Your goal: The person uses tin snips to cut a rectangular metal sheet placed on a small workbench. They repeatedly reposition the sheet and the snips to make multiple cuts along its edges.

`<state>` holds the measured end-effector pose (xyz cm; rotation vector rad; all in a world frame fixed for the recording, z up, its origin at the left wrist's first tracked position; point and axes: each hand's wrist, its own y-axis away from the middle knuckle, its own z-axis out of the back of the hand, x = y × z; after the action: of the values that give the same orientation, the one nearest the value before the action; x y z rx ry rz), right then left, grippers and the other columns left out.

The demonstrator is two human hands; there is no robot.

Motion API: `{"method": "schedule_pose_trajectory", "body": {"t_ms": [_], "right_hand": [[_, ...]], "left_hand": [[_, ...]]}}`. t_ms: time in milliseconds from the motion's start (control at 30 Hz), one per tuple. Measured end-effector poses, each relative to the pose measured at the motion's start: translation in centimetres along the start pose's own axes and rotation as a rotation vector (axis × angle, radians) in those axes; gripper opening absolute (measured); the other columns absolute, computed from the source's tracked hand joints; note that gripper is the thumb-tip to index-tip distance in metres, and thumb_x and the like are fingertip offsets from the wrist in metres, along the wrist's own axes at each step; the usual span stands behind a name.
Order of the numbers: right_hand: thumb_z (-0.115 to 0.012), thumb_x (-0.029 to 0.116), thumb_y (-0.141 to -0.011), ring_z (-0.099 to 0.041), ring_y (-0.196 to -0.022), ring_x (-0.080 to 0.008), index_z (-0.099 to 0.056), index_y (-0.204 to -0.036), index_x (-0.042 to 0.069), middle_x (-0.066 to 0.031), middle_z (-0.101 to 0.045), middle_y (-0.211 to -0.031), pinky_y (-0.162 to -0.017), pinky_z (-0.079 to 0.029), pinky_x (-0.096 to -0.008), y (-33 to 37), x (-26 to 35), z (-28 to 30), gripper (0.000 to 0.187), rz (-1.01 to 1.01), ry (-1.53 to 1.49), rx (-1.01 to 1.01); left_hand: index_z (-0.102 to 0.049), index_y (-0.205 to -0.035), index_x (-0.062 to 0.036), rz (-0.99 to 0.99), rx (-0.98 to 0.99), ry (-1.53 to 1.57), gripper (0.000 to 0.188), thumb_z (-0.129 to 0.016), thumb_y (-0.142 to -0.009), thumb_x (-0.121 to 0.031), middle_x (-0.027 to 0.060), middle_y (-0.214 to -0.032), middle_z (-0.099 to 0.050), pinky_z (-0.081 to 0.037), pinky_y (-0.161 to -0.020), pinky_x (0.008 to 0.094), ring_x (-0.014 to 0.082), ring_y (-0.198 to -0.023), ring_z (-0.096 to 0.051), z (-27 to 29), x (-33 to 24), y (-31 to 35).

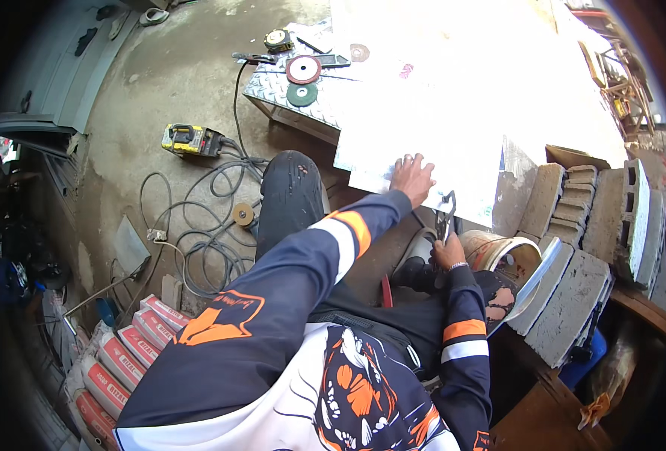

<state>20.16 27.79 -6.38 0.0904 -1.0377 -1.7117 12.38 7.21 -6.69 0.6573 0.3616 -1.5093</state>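
A pale sheet [423, 113] is laid over the table [271, 89], its near part touched by the left hand [414, 180], fingers spread wide, while in the right hand [449, 252], curled firmly, a clamp [443, 224] is held at the sheet's near edge.

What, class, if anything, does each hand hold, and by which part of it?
The right hand grips a metal clamp by its handle end. The left hand holds nothing; it rests on the bright sheet.
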Motion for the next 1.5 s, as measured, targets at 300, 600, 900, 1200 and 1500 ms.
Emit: {"method": "schedule_pose_trajectory", "body": {"t_ms": [300, 600, 900, 1200, 1500], "right_hand": [[-0.053, 0.029, -0.089, -0.063, -0.092, -0.0474, -0.057, -0.103, -0.004, -0.0316, -0.065, -0.093, -0.084, -0.049, -0.0539, 2.6, 1.9, -1.2, 0.036, 0.173, 0.246, -0.259], [-0.062, 0.03, -0.089, -0.065, -0.097, -0.0446, -0.054, -0.108, -0.005, -0.0309, -0.066, -0.099, -0.085, -0.05, -0.0505, 4.6, 5.6, -1.2, 0.041, 0.033, 0.329, -0.163], [-0.056, 0.03, -0.086, -0.062, -0.1, -0.0481, -0.057, -0.104, -0.007, -0.0329, -0.064, -0.102, -0.089, -0.049, -0.0516, 2.2, 3.6, -2.8, 0.041, 0.02, 0.231, -0.162], [-0.058, 0.028, -0.087, -0.063, -0.103, -0.0425, -0.065, -0.099, -0.001, -0.0292, -0.065, -0.104, -0.09, -0.05, -0.0463, 2.6, 4.9, -1.9, 0.032, -0.087, 0.281, -0.128], [-0.059, 0.022, -0.076, -0.066, -0.093, -0.0405, -0.064, -0.099, -0.005, -0.029, -0.066, -0.096, -0.077, -0.052, -0.0445, 0.7, 1.1, 1.1, 0.036, 0.077, 0.063, -0.114]], "left_hand": [[-0.058, -0.118, -0.006, 0.802, 0.777, 1.837, 0.041, -0.039, -0.104, -0.039, 0.0111, -0.108, -0.067, -0.051, -0.09, 0.0498, 0.0279, -0.1, -0.065, -8.7, -3.8, 12.5], [-0.05, -0.128, -0.0109, 0.768, 0.673, 1.816, 0.03, -0.034, -0.103, -0.013, 0.0114, -0.124, -0.061, -0.051, -0.089, 0.0483, 0.0265, -0.108, -0.062, -5.8, -3.9, 13.4], [-0.058, -0.121, -0.0075, 0.506, 0.633, 1.278, 0.029, -0.044, -0.095, -0.004, 0.0069, -0.109, -0.064, -0.052, -0.085, 0.0424, 0.02, -0.096, -0.062, -5.2, -3.0, 13.9], [-0.044, -0.139, -0.0082, 0.626, 0.75, 1.35, 0.051, -0.044, -0.09, 0.004, 0.0096, -0.118, -0.059, -0.053, -0.085, 0.0385, 0.0196, -0.097, -0.059, -2.3, -4.2, 14.2], [-0.027, -0.152, -0.0102, 0.243, 0.659, 0.887, 0.061, -0.04, -0.094, 0.003, 0.0112, -0.097, -0.066, -0.056, -0.067, 0.0295, 0.0169, -0.072, -0.066, -8.0, -1.3, 13.4]]}}
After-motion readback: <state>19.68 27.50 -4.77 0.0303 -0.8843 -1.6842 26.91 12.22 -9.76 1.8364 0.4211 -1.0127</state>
